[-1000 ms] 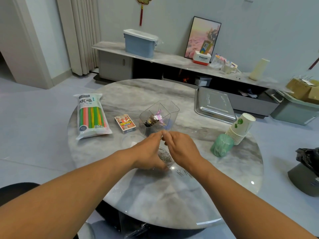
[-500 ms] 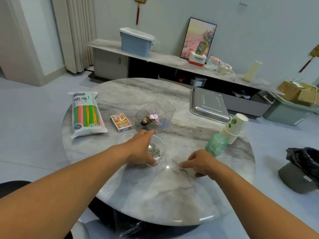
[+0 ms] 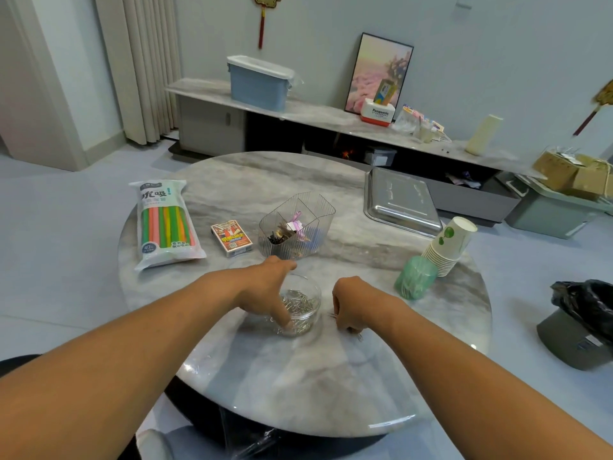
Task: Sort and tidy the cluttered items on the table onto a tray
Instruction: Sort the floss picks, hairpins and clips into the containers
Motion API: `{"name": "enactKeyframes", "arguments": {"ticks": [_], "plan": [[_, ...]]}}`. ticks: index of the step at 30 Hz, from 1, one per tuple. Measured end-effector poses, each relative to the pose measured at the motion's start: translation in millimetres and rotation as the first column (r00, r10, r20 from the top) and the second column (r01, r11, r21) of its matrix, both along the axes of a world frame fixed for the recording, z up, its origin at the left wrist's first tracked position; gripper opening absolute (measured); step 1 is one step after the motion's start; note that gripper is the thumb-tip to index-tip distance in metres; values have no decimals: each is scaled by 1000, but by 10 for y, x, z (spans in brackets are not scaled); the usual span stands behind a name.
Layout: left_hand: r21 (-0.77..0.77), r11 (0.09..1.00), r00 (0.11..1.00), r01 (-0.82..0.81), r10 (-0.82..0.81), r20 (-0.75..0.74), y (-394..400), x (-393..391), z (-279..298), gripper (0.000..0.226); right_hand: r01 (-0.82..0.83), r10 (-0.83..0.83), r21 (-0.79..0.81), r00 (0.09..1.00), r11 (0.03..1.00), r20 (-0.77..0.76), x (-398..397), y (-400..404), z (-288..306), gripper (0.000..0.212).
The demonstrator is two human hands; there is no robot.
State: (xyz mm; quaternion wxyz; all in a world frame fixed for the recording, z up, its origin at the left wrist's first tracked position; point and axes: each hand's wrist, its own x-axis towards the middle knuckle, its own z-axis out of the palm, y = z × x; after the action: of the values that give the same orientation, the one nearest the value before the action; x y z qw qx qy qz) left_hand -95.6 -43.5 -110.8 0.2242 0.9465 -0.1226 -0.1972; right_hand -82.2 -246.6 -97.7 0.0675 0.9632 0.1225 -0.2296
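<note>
While left hand (image 3: 265, 290) grips clear bowl (image 3: 303, 308), right hand (image 3: 356, 303) pinches paper clips (image 3: 335, 315).

The room was evenly and softly lit, neither dim nor harsh, with a cool bluish cast over walls and floor. The polished marble table (image 3: 298, 376) caught small white glints along its near edge and a pale sheen across its near half. Shadows under the forearms were faint and diffuse. The metal tray (image 3: 401, 200) at the table's far right edge mirrored pale light. Wide-angle distortion bowed the curtain (image 3: 142, 68) and door frame at the left. Detail was slightly soft overall, smearing toward the corners.
</note>
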Motion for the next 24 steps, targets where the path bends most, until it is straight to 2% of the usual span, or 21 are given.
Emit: {"name": "enactKeyframes", "arguments": {"ticks": [4,6,8,10,12,13,14,16,18,19,22,23,24], "plan": [[30,999,999,44,-43,-22,35,-61,0,122,-12,13,35,1000,999,-18,42,-34,-45,21],[22,999,999,46,-45,-13,36,-77,0,122,65,-59,153,997,986,-41,66,-116,-46,19],[9,999,999,43,-43,-16,53,-77,-9,125,175,-167,326,985,929,-52,93,-193,18,13],[-9,999,999,38,-38,-27,59,-78,-29,128,263,-272,521,960,812,-60,131,-236,126,7],[-23,999,999,39,-39,-24,39,-74,-47,131,312,-339,714,934,627,-110,163,-202,286,7],[-32,999,999,37,-38,-22,27,-72,-51,133,307,-319,778,937,548,-145,180,-149,358,8],[-42,998,999,37,-37,-22,5,-67,-49,134,291,-273,811,947,508,-169,182,-81,419,9],[-45,998,999,39,-40,-25,-28,-59,-37,134,251,-146,811,968,528,-205,149,94,469,9],[-19,999,999,42,-43,-29,-45,-48,-8,128,181,-46,767,980,616,-195,125,223,431,8],[-5,999,998,42,-42,-37,-37,-42,7,124,145,-35,759,987,634,-159,134,263,394,7],[40,998,996,49,-47,-72,22,-17,41,124,110,-171,761,985,640,2,237,227,256,15],[59,997,996,52,-48,-77,50,-7,54,125,68,-167,709,983,702,72,265,176,203,21],[80,995,996,54,-48,-78,82,5,61,125,-16,-85,605,987,796,137,270,122,147,29]]}}
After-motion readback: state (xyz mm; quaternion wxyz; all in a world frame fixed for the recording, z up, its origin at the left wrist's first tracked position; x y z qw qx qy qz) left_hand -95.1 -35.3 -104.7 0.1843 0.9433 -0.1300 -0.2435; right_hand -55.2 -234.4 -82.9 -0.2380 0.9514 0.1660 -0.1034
